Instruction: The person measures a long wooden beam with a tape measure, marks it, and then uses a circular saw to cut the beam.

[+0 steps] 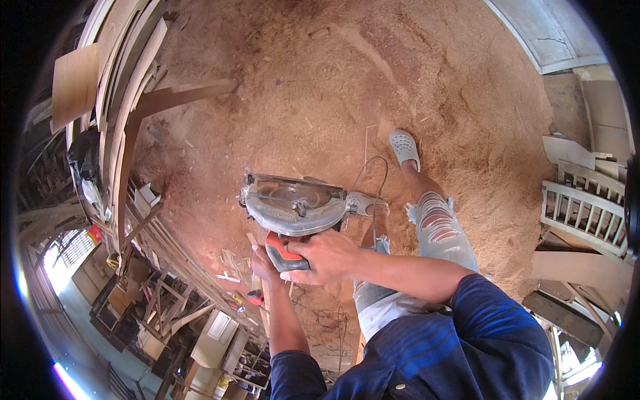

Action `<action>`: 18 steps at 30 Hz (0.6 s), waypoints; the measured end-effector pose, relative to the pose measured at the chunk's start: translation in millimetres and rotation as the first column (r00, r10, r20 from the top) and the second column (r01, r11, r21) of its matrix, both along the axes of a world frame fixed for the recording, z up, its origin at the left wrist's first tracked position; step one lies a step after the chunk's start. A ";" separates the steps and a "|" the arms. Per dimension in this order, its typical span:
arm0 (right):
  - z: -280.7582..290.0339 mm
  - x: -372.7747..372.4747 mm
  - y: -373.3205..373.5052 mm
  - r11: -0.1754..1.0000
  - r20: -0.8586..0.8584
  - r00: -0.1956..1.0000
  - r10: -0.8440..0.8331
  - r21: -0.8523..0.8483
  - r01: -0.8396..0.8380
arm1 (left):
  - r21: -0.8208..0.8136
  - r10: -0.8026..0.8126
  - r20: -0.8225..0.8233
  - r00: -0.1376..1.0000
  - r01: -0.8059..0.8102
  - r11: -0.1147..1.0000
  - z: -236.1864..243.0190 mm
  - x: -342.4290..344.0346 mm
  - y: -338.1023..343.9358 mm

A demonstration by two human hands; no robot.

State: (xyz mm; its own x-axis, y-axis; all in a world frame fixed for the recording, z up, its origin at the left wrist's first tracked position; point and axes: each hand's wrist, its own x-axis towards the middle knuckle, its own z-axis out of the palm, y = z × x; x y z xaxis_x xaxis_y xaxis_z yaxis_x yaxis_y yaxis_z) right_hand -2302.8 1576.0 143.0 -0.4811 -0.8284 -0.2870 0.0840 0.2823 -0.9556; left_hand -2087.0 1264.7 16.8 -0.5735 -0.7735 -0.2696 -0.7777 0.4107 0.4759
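A dusty grey circular saw [287, 210] is held up in front of me, its round blade side and flat base facing away from my body. My right hand [327, 257] is closed around its red-and-black rear handle [280, 250]. On the other side of that handle, my left hand [264, 265] presses against it, with some of its fingers hidden behind the grip. A thin dark cord [383, 175] loops on the saw's right side, near my leg.
Sawdust covers the ground [320, 93]. Long boards [123, 113] lean along the left. A white slatted wooden piece [583, 207] stands at the right, below a pale panel [553, 33]. Several wood offcuts and a red-handled tool [255, 297] lie at lower left.
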 end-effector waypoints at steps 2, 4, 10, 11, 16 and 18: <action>-5.4 1.5 -2.6 0.998 -0.041 0.998 -0.055 0.010 0.056 | 0.064 -0.026 -0.035 0.999 0.029 0.998 1.5 -13.5 10.2; -5.3 -1.8 -1.8 0.998 -0.033 0.997 -0.068 0.012 0.068 | -0.045 -0.100 0.019 0.995 0.101 0.994 6.0 -21.4 23.3; 2.3 -5.1 -7.3 0.998 -0.021 0.998 -0.059 0.006 0.059 | 0.025 -0.110 -0.081 0.991 0.113 0.993 2.3 -5.4 8.0; 2.0 -4.5 -8.4 0.997 -0.028 0.997 -0.073 0.000 0.073 | 0.038 -0.108 -0.096 0.989 0.112 0.993 -1.2 -4.1 5.7; -0.5 -7.5 -11.4 0.998 -0.025 0.998 -0.061 -0.007 0.061 | 0.189 -0.032 -0.101 0.994 0.051 0.981 -7.4 1.4 1.0; -1.7 -7.1 -13.5 0.997 -0.028 0.997 -0.070 -0.011 0.070 | 0.300 0.037 -0.092 0.995 -0.008 0.954 -8.4 4.9 -0.6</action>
